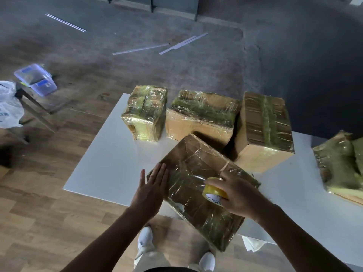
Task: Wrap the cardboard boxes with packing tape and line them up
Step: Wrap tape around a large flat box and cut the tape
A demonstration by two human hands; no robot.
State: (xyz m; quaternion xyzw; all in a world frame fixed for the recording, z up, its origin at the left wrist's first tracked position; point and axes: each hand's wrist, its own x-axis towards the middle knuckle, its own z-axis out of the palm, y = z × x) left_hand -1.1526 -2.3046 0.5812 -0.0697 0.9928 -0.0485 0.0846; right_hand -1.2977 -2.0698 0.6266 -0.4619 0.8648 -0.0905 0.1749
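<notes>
Tape roll point(215, 190) clasped in the right hand point(241, 195), fingers curled over its yellow rim, pressed down onto the top face of the cardboard box point(192, 169) under wrap. Directly beneath the grip, glossy film already across that face, wrinkled in places. Just left of the grip, the left hand point(152, 185) laid flat, fingers straight and together, against the box's left edge, holding nothing. Box itself skewed on the white table point(102, 158), near end jutting out past the table edge, below the grip.

Likely step: running another band of tape round the box. To do it well:
- steady the box with the flat palm;
- draw the roll low and taut along the face;
- smooth each strip outward to chase out wrinkles;
- overlap the bands.

Mind the overhang: risk of tipping the box off under too hard a pull.

Beyond the grip, three wrapped boxes in a loose row: a small one point(144, 112) up to the left, a wide one point(200, 116) straight ahead, a tall one point(263, 130) hard beside it on the right. Well right of the grip, another wrapped bundle point(341, 165) at the picture's edge. Row not yet straight, by the look of it.
</notes>
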